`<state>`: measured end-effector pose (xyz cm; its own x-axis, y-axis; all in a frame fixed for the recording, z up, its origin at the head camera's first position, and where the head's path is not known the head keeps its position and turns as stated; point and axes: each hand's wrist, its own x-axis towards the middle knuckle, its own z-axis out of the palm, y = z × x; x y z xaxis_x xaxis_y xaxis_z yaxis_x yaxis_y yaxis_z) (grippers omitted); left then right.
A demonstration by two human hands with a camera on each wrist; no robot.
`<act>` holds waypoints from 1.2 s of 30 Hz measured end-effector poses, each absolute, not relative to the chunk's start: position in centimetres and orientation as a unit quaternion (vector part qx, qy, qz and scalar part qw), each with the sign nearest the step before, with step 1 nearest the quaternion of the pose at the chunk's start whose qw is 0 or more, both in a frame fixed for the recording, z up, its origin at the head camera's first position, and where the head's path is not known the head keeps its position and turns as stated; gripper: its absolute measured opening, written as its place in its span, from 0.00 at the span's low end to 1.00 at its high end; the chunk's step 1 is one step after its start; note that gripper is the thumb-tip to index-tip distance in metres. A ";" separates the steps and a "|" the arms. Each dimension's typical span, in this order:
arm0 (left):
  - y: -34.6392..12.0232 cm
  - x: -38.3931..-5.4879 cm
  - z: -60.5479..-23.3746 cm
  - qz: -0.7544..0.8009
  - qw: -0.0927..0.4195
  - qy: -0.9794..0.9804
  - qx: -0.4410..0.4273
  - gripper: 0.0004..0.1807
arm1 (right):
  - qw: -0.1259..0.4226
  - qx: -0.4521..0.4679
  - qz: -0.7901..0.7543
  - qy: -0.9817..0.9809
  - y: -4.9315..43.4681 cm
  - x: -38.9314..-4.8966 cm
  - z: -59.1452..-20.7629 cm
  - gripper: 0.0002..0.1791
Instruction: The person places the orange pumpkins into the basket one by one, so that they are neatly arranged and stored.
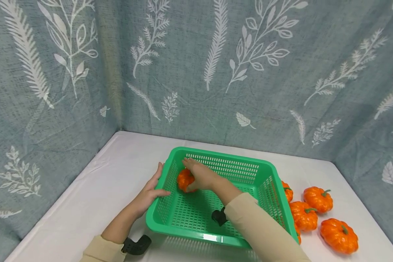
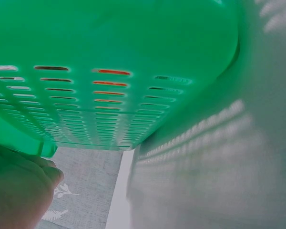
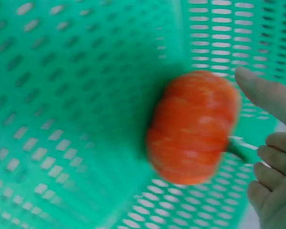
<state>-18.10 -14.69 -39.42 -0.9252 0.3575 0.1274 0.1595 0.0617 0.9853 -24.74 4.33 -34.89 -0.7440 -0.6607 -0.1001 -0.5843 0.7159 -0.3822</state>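
Note:
A green plastic basket with slotted walls stands on the white-covered table. Inside it, by the left wall, lies an orange pumpkin with a green stem; in the head view the right hand partly covers this pumpkin. My right hand is above and beside it, thumb and fingers spread, with a gap between them and the pumpkin in the right wrist view. My left hand rests against the basket's left rim, fingers stretched along the outside and thumb over the edge. In the left wrist view, orange shows through the slots.
Several more pumpkins lie on the table right of the basket, among them one pumpkin near the front and another behind it. Some are partly hidden by the basket's right wall. A grey-blue leaf-patterned curtain borders the white table.

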 end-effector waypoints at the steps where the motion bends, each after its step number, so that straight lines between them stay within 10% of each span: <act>1: -14.7 -18.1 -39.4 0.661 0.075 0.725 0.178 0.50 | 0.114 -0.344 -0.169 0.916 4.3 -24.6 -34.6 0.50; 17: -14.6 -17.9 -39.4 0.660 0.070 0.729 0.170 0.50 | 0.079 -0.355 -0.219 0.905 8.5 -22.7 -30.5 0.53; 36: -14.5 -18.3 -39.4 0.660 0.062 0.728 0.174 0.51 | 0.020 -0.163 -0.284 0.945 23.8 -20.3 -28.0 0.57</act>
